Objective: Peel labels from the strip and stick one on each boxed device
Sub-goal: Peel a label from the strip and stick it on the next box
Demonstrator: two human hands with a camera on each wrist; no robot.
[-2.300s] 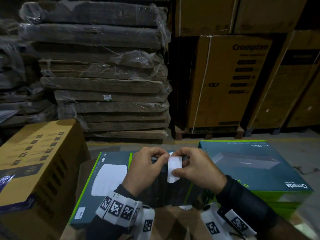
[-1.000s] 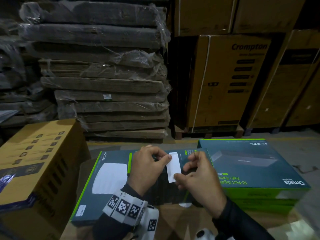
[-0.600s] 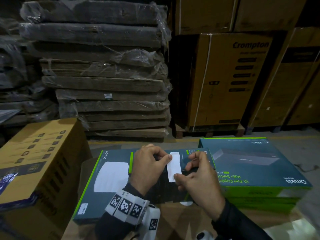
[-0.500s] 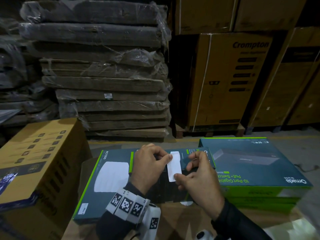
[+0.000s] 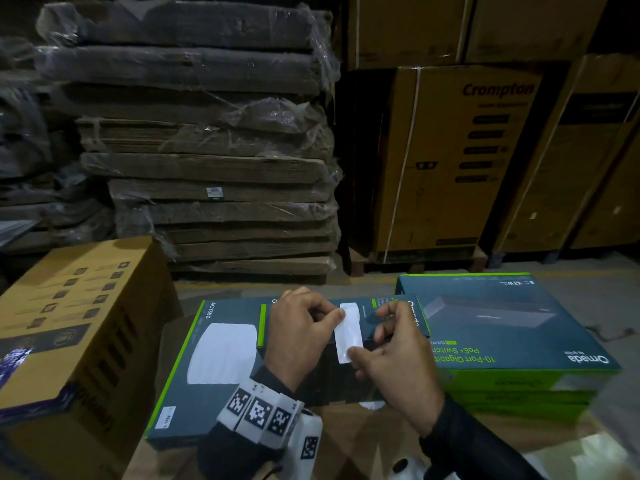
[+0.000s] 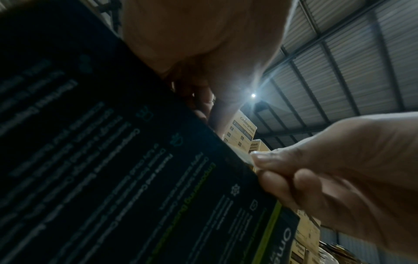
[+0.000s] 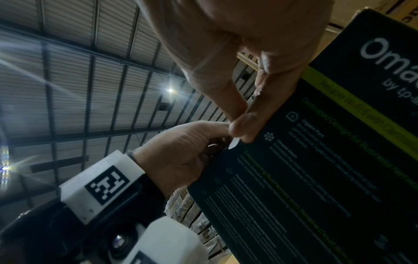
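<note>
A white label strip [image 5: 349, 332] is held upright between both hands, just over the top edge of a dark boxed device [image 5: 332, 379] that stands on edge in front of me. My left hand [image 5: 337, 315] pinches the strip's upper left edge. My right hand [image 5: 353, 353] pinches its lower end with thumb and finger, the index finger raised. In the right wrist view the right hand [image 7: 235, 131] nips the strip's white tip [image 7: 234, 142] beside the dark box [image 7: 316, 178]. Whether the strip touches the box is unclear.
A teal AC1350 box [image 5: 207, 358] lies flat to the left, with a small sticker [image 5: 165, 417] at its near corner. A stack of 10-port switch boxes [image 5: 502, 327] sits at the right. A brown carton [image 5: 69, 323] stands far left. Wrapped cardboard stacks [image 5: 207, 150] rise behind.
My right hand slid from the strip's top down to its lower end, and the strip now hangs flat and longer. In the last half second both hands stay nearly still.
</note>
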